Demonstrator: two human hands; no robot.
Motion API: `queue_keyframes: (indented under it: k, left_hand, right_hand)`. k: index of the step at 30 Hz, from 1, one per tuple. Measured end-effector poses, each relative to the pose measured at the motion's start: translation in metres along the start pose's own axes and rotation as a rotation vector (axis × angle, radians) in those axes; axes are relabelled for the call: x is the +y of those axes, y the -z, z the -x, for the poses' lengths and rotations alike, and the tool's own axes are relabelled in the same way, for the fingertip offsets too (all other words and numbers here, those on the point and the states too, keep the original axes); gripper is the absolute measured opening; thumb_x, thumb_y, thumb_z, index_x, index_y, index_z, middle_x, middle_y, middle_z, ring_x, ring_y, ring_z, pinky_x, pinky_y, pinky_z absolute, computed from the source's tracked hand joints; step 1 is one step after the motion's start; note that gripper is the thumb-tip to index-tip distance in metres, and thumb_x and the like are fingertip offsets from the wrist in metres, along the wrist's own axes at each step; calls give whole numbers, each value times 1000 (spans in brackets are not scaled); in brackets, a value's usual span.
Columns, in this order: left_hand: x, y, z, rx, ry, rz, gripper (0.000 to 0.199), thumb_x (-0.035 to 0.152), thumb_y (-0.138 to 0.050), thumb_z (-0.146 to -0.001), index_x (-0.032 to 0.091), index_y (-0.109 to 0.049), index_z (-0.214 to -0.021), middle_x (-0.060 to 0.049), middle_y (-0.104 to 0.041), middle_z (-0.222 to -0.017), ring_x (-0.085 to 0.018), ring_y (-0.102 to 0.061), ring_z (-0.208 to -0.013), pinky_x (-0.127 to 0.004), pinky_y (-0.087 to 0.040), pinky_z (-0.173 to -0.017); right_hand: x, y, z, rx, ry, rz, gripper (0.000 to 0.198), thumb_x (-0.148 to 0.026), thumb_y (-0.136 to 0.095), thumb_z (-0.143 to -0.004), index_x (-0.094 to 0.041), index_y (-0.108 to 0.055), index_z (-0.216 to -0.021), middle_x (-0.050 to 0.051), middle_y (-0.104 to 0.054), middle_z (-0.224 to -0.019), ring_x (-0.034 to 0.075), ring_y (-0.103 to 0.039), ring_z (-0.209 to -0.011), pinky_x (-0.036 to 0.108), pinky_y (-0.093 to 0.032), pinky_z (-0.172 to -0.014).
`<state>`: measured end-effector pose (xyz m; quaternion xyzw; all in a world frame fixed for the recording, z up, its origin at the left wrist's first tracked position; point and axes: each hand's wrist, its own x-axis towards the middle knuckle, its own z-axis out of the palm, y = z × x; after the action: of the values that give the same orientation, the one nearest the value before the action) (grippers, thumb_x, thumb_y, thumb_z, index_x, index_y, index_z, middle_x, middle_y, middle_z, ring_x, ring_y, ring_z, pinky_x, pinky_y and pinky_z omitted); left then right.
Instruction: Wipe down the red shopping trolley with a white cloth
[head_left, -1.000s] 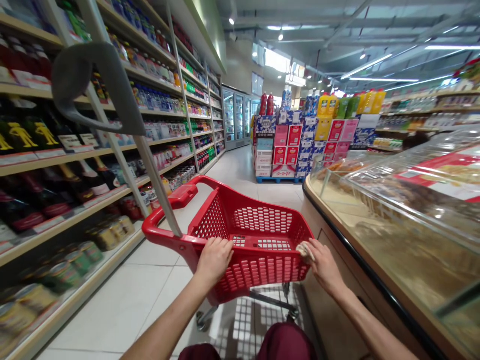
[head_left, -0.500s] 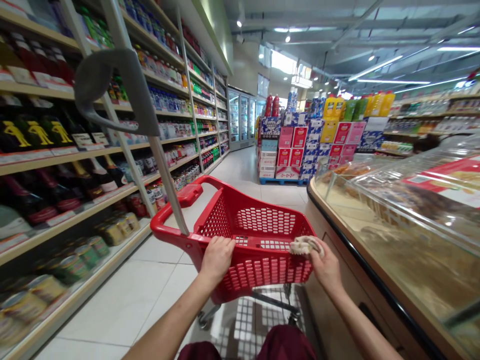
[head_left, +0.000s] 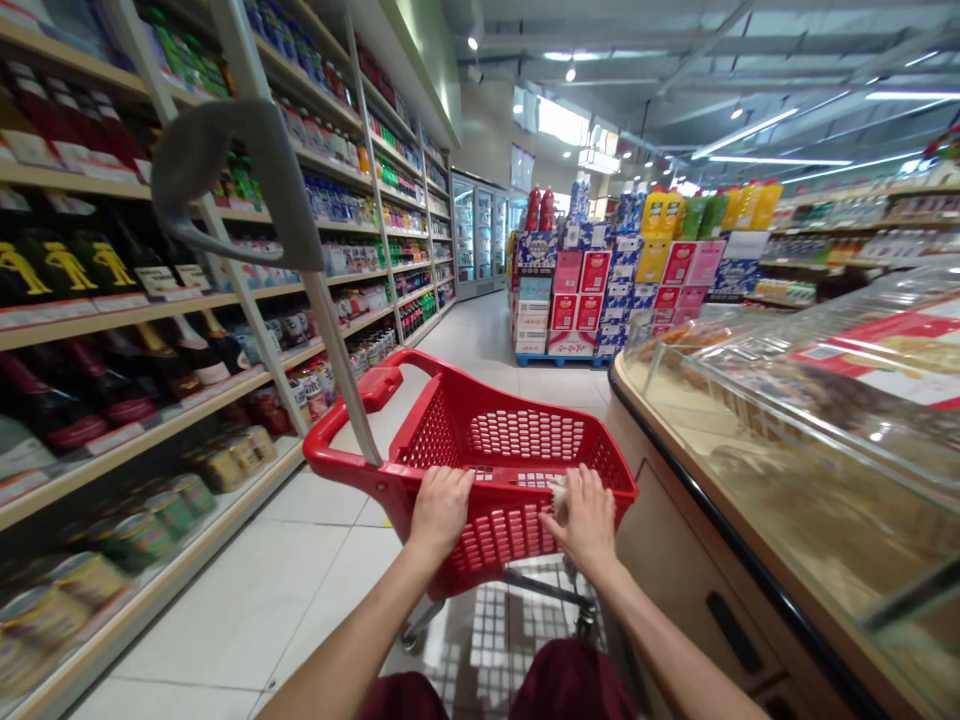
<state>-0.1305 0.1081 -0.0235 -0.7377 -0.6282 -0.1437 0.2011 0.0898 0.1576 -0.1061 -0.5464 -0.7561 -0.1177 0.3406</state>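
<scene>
Left hand [head_left: 441,510] grips the red cart [head_left: 501,491]; right hand [head_left: 589,515] (fairly flat) holds a cloth [head_left: 559,493].

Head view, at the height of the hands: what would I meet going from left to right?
Green and yellow cans → left hand on the rim of the red cart → right hand with a pale cloth, mostly hidden → wood-fronted display counter.

Bare forearms [head_left: 352,625] stretched forward, left hand [head_left: 441,512] fingers curled down, right hand [head_left: 586,520] flatter, thumb [head_left: 552,526] apart.
</scene>
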Motion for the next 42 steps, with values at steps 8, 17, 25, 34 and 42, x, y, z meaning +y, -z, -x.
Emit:
queue_keyframes:
  k: [8,17,25,34,42]
  left_hand:
    - [3,-1,-1,12,-6,-38,23,12,-38,-80,17,-58,-89,-3,-61,-79,-18,-50,-75,-32,-34,-73]
    - [1,-1,-1,13,6,-2,22,13,-39,-81,17,-59,-90,-3,-62,-81,-18,-52,-76,-31,-35,-74]
    - [2,2,-1,32,16,9,23,11,-38,-80,16,-59,-86,-4,-62,-79,-17,-52,-73,-32,-36,-73]
    - [3,2,-3,3,26,5,23,10,-37,-79,17,-59,-85,-4,-62,-81,-18,-51,-75,-32,-36,-73]
    - [11,-1,-1,8,39,22,23,10,-39,-78,16,-59,-90,-5,-62,-81,-19,-53,-76,-32,-38,-74]
  right_hand:
    - [64,6,-25,-106,39,62,33,-11,-38,-76,-20,-57,-102,10,-53,-112,22,-45,-105,41,-31,-90]
    - [63,-3,-36,-211,118,-105,50,-15,-51,-65,-22,-50,-114,10,-40,-127,27,-34,-116,46,-28,-94]
    - [111,9,-51,-266,68,-223,52,-1,-37,-60,-19,-57,-105,8,-52,-115,18,-49,-105,33,-40,-87]
    - [-1,-8,-42,-262,229,-304,53,0,-33,-68,-22,-52,-113,4,-49,-121,18,-37,-117,39,-30,-95]
    - [37,3,-43,-182,-43,-149,54,4,-31,-64,-18,-59,-105,10,-54,-115,23,-41,-114,45,-31,-92]
